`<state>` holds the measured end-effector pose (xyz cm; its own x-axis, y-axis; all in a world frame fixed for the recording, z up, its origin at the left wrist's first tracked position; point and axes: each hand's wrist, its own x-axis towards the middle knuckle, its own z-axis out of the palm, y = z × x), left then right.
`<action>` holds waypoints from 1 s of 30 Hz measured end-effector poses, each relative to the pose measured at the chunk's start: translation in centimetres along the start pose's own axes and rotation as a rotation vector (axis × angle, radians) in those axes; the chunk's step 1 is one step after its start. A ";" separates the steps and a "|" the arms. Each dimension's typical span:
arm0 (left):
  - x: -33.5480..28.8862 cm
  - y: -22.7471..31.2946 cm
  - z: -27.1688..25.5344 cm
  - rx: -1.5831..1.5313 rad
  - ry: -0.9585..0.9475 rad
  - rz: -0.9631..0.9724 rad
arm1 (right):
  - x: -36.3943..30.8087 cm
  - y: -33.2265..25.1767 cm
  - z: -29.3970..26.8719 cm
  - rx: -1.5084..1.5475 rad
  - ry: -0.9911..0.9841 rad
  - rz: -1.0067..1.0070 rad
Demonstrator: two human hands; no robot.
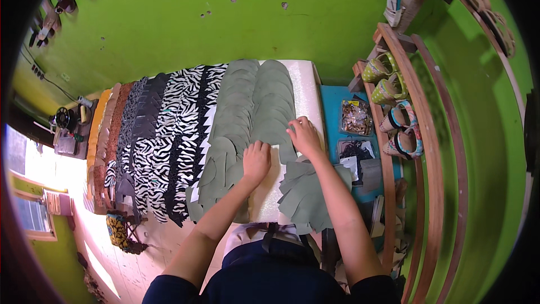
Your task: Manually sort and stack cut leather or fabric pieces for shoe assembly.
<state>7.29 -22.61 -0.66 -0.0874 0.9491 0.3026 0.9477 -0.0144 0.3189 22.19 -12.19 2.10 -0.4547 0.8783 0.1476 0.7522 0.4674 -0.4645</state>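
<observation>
Overlapping grey-green cut pieces (273,93) of flat sheet material with rounded ends lie in two long rows on the table. My left hand (256,161) is at the near end of these rows, its fingers curled down against the green material; what sits under the fingertips is hidden. My right hand (305,136) rests by the right edge of the right-hand row, thumb apart from the fingers, touching the green pieces. Below my right forearm a loose fanned pile of green pieces (304,194) lies near the table's front edge. More green pieces (216,174) spread left of my left hand.
Rows of zebra-patterned pieces (149,163), black, brown and orange ones cover the table's left. On the right, a blue surface (332,98) holds a clear box of metal fittings (356,117). A wooden rack (413,95) with sandals (385,90) stands beside it. A patterned stool (117,231) is lower left.
</observation>
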 end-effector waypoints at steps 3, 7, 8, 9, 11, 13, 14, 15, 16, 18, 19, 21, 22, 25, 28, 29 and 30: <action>-1.6 1.4 -0.8 -0.214 -0.135 -0.032 | -2.0 1.1 -0.9 0.052 0.128 0.051; -4.0 2.5 -2.0 -0.406 -0.377 -0.095 | -5.5 1.4 -2.6 0.043 0.188 0.166; -4.6 2.6 -2.1 -0.446 -0.425 -0.114 | -6.3 1.2 -2.9 0.040 0.199 0.182; -5.1 2.5 -2.0 -0.455 -0.453 -0.107 | -7.2 1.0 -3.1 0.031 0.220 0.194; -5.8 2.5 -2.3 -0.444 -0.444 -0.044 | -9.1 0.2 -3.8 0.010 0.224 0.240; -6.5 2.8 -2.6 -0.444 -0.428 0.016 | -11.4 -1.0 -3.9 -0.054 0.282 0.214; -6.7 3.0 -2.5 -0.449 -0.435 0.028 | -12.3 -1.5 -4.0 -0.114 0.333 0.169; -6.7 3.2 -2.5 -0.440 -0.406 0.046 | -13.1 -1.9 -4.1 -0.116 0.310 0.155; -7.0 3.3 -2.5 -0.430 -0.379 0.063 | -13.9 -2.4 -3.9 -0.120 0.313 0.167; -8.2 3.5 -2.3 -0.457 -0.369 0.069 | -15.6 -3.5 -3.4 -0.259 0.387 0.115; -8.8 3.7 -2.1 -0.460 -0.370 0.051 | -16.4 -3.9 -3.1 -0.245 0.358 0.109; -9.4 3.7 -1.8 -0.459 -0.376 0.053 | -17.3 -4.4 -3.0 -0.255 0.357 0.102; -9.7 3.9 -2.0 -0.461 -0.369 0.054 | -18.0 -4.5 -3.0 -0.258 0.341 0.100; -10.3 4.3 -2.2 -0.432 -0.347 0.044 | -20.3 -4.7 -2.8 -0.262 0.352 0.111; -11.7 4.6 -2.0 -0.409 -0.300 -0.022 | -22.9 -4.9 -2.2 -0.278 0.301 0.095; -12.0 5.1 -2.1 -0.394 -0.288 -0.029 | -23.7 -4.8 -2.1 -0.292 0.240 0.078; -12.2 5.5 -2.1 -0.380 -0.277 -0.036 | -24.3 -4.5 -1.7 -0.297 0.241 0.070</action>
<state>12.89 -34.91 -0.72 0.0160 0.9986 0.0511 0.7618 -0.0453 0.6462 30.69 -35.47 2.11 -0.2988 0.8912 0.3414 0.8989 0.3829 -0.2130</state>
